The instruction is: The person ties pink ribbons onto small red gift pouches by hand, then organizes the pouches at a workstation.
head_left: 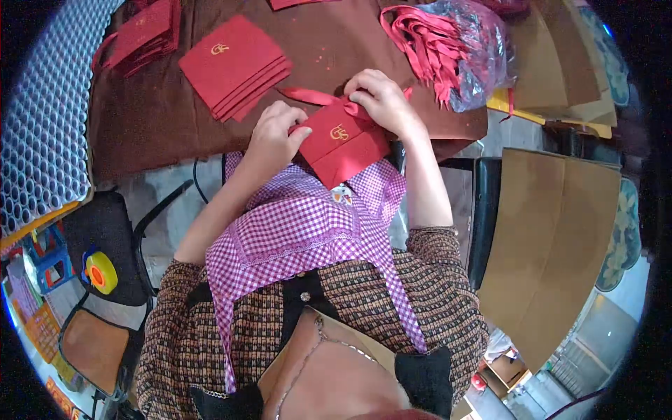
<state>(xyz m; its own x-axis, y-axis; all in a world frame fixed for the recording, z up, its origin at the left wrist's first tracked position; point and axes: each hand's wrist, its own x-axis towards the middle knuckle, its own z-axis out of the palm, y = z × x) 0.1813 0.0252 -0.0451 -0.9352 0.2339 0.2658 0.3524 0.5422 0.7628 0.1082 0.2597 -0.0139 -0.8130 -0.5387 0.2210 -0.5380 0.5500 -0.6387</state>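
Note:
A flat red gift pouch with a gold monogram is tilted at the table's front edge, its lower corner over the checked apron. My left hand is closed on its left edge, the thumb lying along that side. At its upper edge is a red satin ribbon, one end trailing left. My right hand is pinched on the ribbon by the pouch's top; its fingertips are partly hidden. Left of my hands lies a stack of matching red pouches.
More red pouches lie at the far left of the brown tablecloth. A bundle of red ribbons in a clear plastic bag sits at the right. Cardboard stands to my right, and a black chair is at left.

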